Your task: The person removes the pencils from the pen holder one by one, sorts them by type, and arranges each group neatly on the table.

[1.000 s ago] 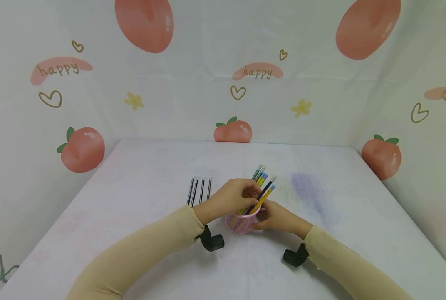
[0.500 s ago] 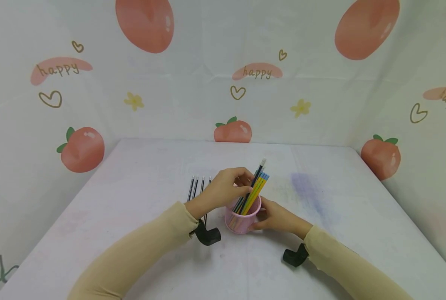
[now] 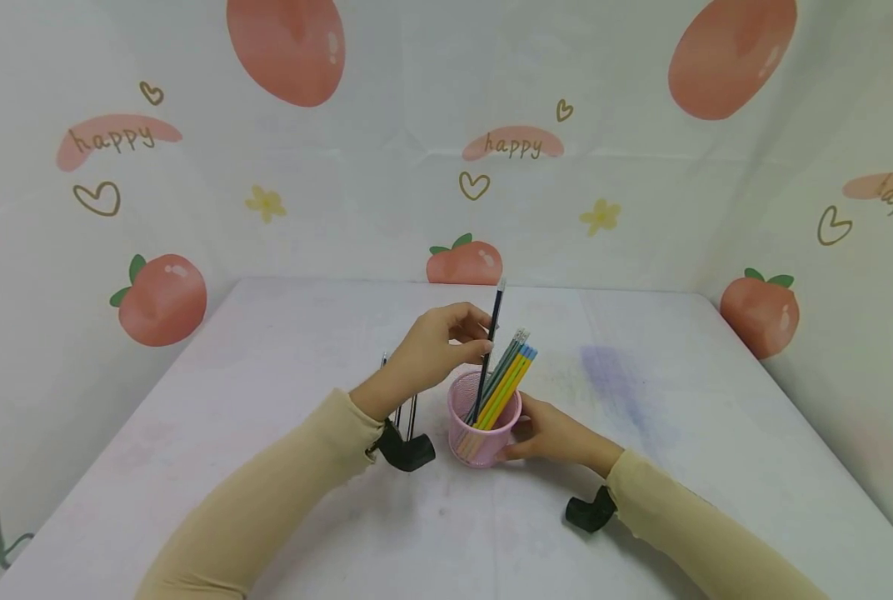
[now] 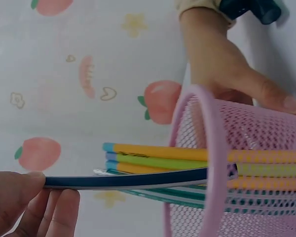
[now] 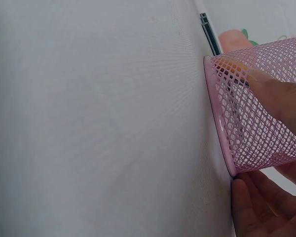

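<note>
The cup (image 3: 479,443) is open mesh, metal or plastic, its rim (image 4: 213,123) smooth and glossy — the pencils (image 4: 160,151) smooth, faintly shiny — the sleeves (image 3: 281,475) matt cloth.

Dark blue pencil (image 3: 485,371), pale end up, pinched by the left hand (image 3: 435,346); stands steeper than the rest, lower end inside the cup's mouth. Pink mesh cup (image 3: 471,446): upright on the table, right hand (image 3: 551,432) gripping its right side. Bundled pencils (image 3: 508,379) within, yellow and lime with blue ends, green with pale ends, all leaning toward the far right.
</note>
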Available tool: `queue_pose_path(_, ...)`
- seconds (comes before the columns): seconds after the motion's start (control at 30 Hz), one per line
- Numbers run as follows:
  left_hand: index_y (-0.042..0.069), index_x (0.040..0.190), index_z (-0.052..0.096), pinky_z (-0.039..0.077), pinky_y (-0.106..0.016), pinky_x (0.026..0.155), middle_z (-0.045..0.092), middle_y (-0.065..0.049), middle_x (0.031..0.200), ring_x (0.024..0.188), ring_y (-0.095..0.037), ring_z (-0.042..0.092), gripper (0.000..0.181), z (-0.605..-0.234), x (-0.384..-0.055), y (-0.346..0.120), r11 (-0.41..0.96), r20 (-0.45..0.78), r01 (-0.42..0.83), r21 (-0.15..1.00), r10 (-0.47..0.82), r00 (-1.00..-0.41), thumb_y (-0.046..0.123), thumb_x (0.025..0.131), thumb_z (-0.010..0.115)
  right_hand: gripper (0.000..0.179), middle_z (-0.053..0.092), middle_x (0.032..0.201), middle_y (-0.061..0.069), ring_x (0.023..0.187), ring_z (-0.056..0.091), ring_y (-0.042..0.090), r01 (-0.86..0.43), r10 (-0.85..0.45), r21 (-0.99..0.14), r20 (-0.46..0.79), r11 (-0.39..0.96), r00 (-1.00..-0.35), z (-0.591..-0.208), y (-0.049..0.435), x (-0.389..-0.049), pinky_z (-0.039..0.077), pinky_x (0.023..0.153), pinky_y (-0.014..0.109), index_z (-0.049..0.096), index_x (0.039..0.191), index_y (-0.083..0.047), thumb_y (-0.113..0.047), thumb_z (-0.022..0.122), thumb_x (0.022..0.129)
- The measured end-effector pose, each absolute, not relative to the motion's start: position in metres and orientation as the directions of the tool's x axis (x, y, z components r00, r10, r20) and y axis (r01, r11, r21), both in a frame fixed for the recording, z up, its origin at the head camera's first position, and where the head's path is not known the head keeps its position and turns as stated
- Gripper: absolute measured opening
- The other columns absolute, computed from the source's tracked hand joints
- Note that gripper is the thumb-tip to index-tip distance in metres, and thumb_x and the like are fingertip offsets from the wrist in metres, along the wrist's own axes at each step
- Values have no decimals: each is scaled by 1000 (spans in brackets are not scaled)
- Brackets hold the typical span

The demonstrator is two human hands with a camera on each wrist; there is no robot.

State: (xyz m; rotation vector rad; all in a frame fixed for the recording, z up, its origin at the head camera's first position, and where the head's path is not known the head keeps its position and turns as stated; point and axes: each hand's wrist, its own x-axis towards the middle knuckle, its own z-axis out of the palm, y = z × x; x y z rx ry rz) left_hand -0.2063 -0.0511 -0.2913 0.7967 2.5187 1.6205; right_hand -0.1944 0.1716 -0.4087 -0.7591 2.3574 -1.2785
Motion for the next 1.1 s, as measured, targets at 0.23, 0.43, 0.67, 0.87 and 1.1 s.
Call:
queue_pose_path(0.23,0,114,58,60,-32,75,63,-16,96,86,-22,68,25,-281,-210,-60,223,226,327,919,383,-896,3,90,66,89,54,137,14,119,55,31,-273,-598,-846,-66,458,-798,-409,171,-194,46,102,50,30,148,-5,-22,82,78)
queue_pose_path(0.43,2,126,51,60,-37,80,60,-17,100,85,-20,67,38,-273,-218,-71,153,209,272,950,336,-918,0,90,65,89,53,138,14,119,55,30,-274,-599,-845,-65,458,-798,-410,172,-194,46,103,50,30,148,-5,-21,82,78)
queue_pose_path(0.67,11,137,45,59,-36,81,59,-14,97,87,-21,66,51,-268,-228,-90,140,194,240,960,281,-940,2,91,64,89,55,136,13,118,56,30,-290,-600,-837,-57,464,-798,-410,171,-193,46,103,49,30,148,-4,-22,82,78)
queue_pose_path(0.87,20,143,42,59,-34,81,61,-14,98,89,-23,66,59,-269,-236,-105,186,159,205,961,235,-959,4,91,65,87,56,134,13,117,57,30,-304,-613,-844,-38,443,-789,-409,172,-193,47,102,48,32,147,-3,-20,82,78)
queue_pose_path(1.1,22,147,38,59,-32,79,62,-15,100,88,-22,67,64,-276,-246,-122,243,123,173,955,206,-971,3,91,64,86,55,136,13,118,56,30,-295,-616,-850,-43,436,-787,-411,172,-194,46,103,48,32,147,-4,-20,81,79)
